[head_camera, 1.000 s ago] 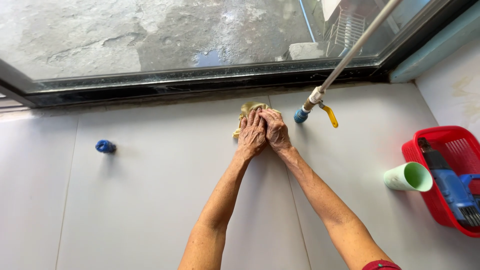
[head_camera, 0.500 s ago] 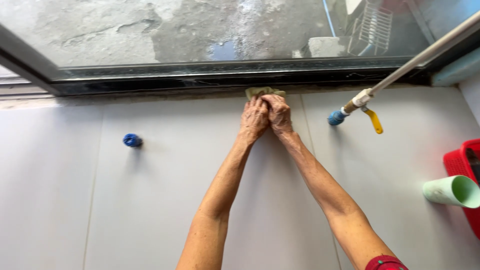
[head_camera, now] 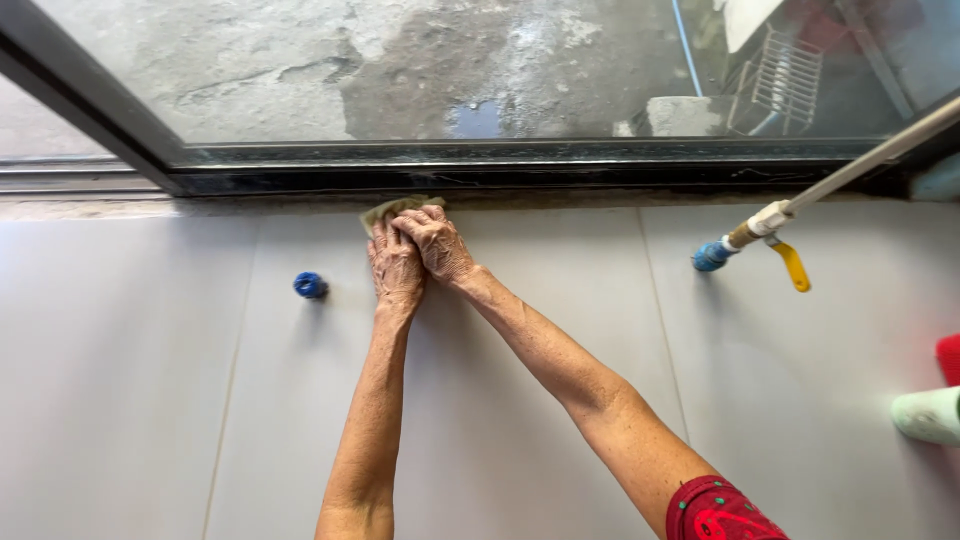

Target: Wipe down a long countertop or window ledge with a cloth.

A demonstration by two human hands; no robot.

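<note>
Both of my hands press a small yellow-green cloth (head_camera: 385, 209) against the white tiled wall (head_camera: 150, 380), just under the dark window frame (head_camera: 480, 172). My left hand (head_camera: 396, 268) lies flat over the cloth's lower part. Overlapping it from the right, my right hand (head_camera: 435, 243) has its fingers on the cloth too. Most of the cloth is hidden under the hands; only its top edge shows.
A blue round cap (head_camera: 310, 286) sticks out of the tiles left of my hands. A white pipe with a blue fitting and yellow lever valve (head_camera: 775, 245) comes in at the right. A pale green cup (head_camera: 928, 414) and a red basket edge (head_camera: 950, 357) sit at the far right.
My hands with the cloth have slid left along the top of the tiles, away from the pipe valve and closer to the blue cap. The view has shifted left too.
</note>
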